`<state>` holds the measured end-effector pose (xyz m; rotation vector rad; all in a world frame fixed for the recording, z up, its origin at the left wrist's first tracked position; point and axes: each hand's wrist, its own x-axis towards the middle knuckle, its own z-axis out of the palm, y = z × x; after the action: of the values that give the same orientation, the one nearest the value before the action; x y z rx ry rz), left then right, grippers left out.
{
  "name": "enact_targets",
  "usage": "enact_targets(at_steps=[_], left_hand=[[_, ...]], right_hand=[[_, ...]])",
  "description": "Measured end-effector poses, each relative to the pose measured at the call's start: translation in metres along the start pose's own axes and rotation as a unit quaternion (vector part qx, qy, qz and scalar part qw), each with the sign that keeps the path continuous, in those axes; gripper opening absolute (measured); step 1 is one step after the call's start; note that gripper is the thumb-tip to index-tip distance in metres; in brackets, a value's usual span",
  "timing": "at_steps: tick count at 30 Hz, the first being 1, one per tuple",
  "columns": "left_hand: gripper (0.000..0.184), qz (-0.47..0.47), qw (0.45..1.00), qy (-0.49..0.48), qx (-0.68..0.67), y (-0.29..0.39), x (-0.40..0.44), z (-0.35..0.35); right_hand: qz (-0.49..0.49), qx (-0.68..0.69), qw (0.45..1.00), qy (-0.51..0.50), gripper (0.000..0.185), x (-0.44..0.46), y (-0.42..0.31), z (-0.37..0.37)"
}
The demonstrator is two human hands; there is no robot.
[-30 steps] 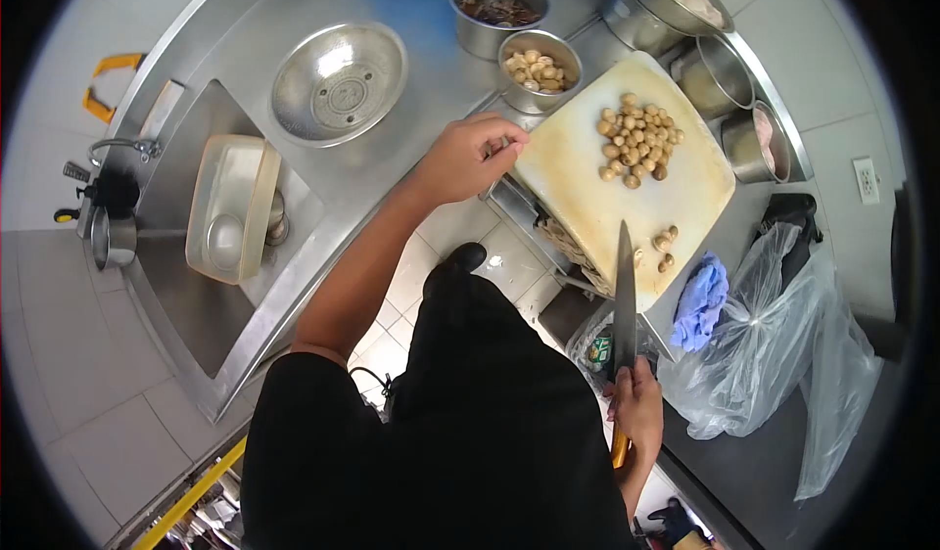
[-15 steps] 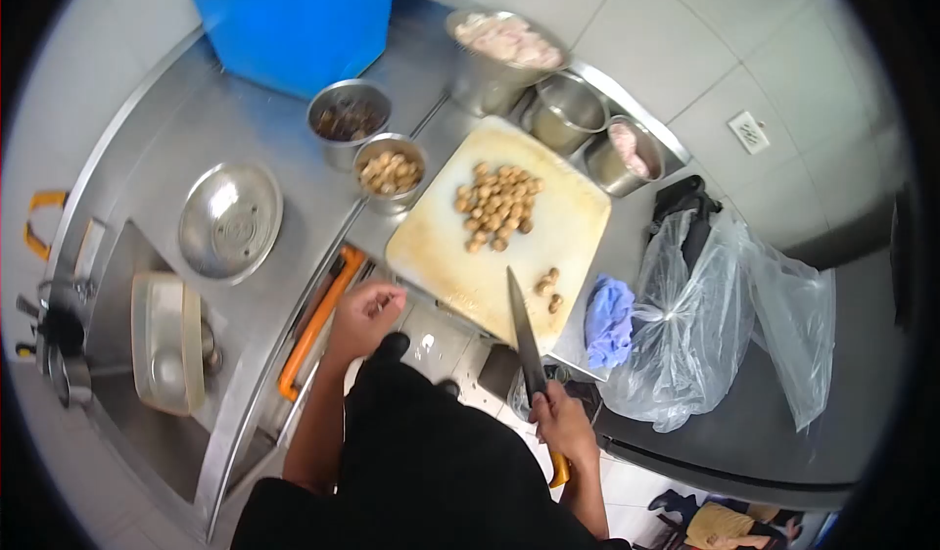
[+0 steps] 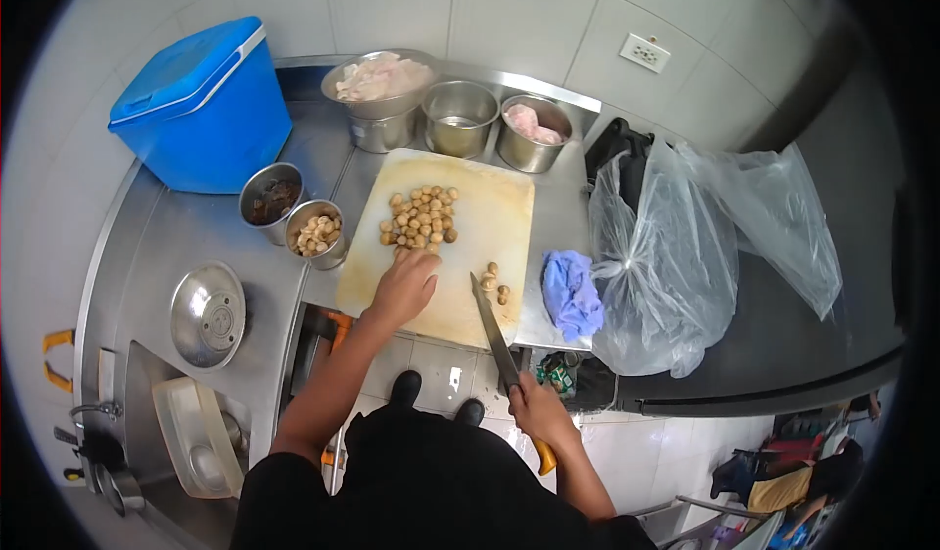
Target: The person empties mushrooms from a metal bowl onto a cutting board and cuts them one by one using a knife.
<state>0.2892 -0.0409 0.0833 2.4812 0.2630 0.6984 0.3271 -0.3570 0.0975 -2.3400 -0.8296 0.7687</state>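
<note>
Centre of frame, on white, brown-stained plastic cutting board (image 3: 490, 207): a pile of small round tan mushrooms, by the look (image 3: 425, 217), mostly whole as far as can be seen. To its lower right, a few apart (image 3: 503, 291), some maybe cut; too small to tell. Already in small round steel pot (image 3: 334, 255), left of board: pale tan pieces (image 3: 318, 235), prob. cut. Judging by that, part done, w/ a fair amt left whole on board.

L grip (image 3: 406, 281) at near edge of pile, fingers bent down; can't tell if pinching any. R grip (image 3: 540, 411) closed round yellow-orange handle of long steel knife (image 3: 493, 335), lower centre, blade angled up-left, tip just beside the few apart.

Around board, on steel surface (image 3: 147, 256): pot of dark stuff (image 3: 269, 228) at left, steel bowl of pale meat (image 3: 392, 110) up top, crumpled blue cloth (image 3: 572, 294) at right. No brand or label legible; green-and-white print on packet (image 3: 558, 379), lower centre, too small to read. Nothing readable on blue cooler (image 3: 215, 110), upper left.
</note>
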Motion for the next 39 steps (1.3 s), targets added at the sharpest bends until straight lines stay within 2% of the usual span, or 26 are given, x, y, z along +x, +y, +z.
enact_targets(at_steps=[1, 3, 5, 12, 16, 18, 20, 21, 23, 24, 26, 30, 32, 35, 39], left_hand=[[0.024, -0.021, 0.998, -0.04, 0.036, -0.002, 0.006, 0.008], [0.025, -0.036, 0.993, -0.081, 0.072, -0.008, 0.015, 0.023], [0.022, -0.024, 0.976, -0.129, 0.174, -0.017, 0.02, 0.035], [0.02, -0.038, 0.964, -0.151, 0.217, -0.033, 0.03, 0.05], [0.019, -0.121, 0.951, -0.215, 0.185, -0.021, 0.035, 0.041], [0.019, -0.158, 0.941, -0.243, 0.174, -0.021, 0.029, 0.031], [0.018, -0.007, 0.98, -0.193, 0.047, -0.022, 0.014, 0.032], [0.018, -0.007, 0.98, -0.196, 0.044, -0.022, 0.008, 0.035], [0.018, 0.113, 0.976, -0.167, -0.086, -0.021, -0.004, 0.044], [0.018, 0.117, 0.973, -0.173, -0.093, -0.02, -0.011, 0.048], [0.022, 0.046, 0.975, -0.142, -0.165, -0.02, -0.02, 0.052], [0.021, 0.081, 0.977, -0.104, -0.166, -0.019, -0.025, 0.05], [0.017, 0.033, 0.981, -0.09, -0.171, -0.014, -0.027, 0.047], [0.014, -0.023, 0.965, -0.11, -0.235, -0.012, -0.026, 0.047], [0.015, -0.023, 0.965, -0.123, -0.229, -0.012, -0.022, 0.049]], right_hand=[[0.049, 0.05, 0.997, -0.025, 0.021, -0.003, -0.012, -0.009], [0.037, 0.049, 0.998, -0.018, 0.022, -0.002, -0.012, -0.007], [0.025, 0.048, 0.998, -0.013, 0.022, -0.003, -0.012, -0.006], [0.034, 0.052, 0.997, -0.043, 0.025, -0.009, -0.016, -0.004], [0.033, 0.02, 0.998, -0.043, 0.025, -0.01, -0.024, -0.009], [-0.017, 0.015, 1.0, -0.013, 0.021, -0.005, -0.002, 0.006], [-0.004, 0.024, 0.999, -0.022, 0.021, -0.006, -0.005, 0.004], [0.0, 0.024, 0.999, -0.023, 0.021, -0.005, -0.005, 0.004], [-0.01, 0.013, 1.0, -0.025, 0.019, -0.005, -0.005, 0.003], [0.001, 0.014, 1.0, -0.022, 0.019, -0.007, -0.008, 0.001], [0.024, 0.058, 0.997, -0.049, 0.027, -0.008, -0.017, -0.006], [0.003, 0.008, 0.999, -0.049, 0.028, -0.012, -0.022, -0.013], [0.006, -0.009, 0.999, -0.049, 0.027, -0.014, -0.026, -0.016], [0.008, -0.029, 0.999, -0.045, 0.025, -0.017, -0.031, -0.019], [0.01, -0.049, 0.999, -0.022, 0.021, -0.021, -0.036, -0.015]])
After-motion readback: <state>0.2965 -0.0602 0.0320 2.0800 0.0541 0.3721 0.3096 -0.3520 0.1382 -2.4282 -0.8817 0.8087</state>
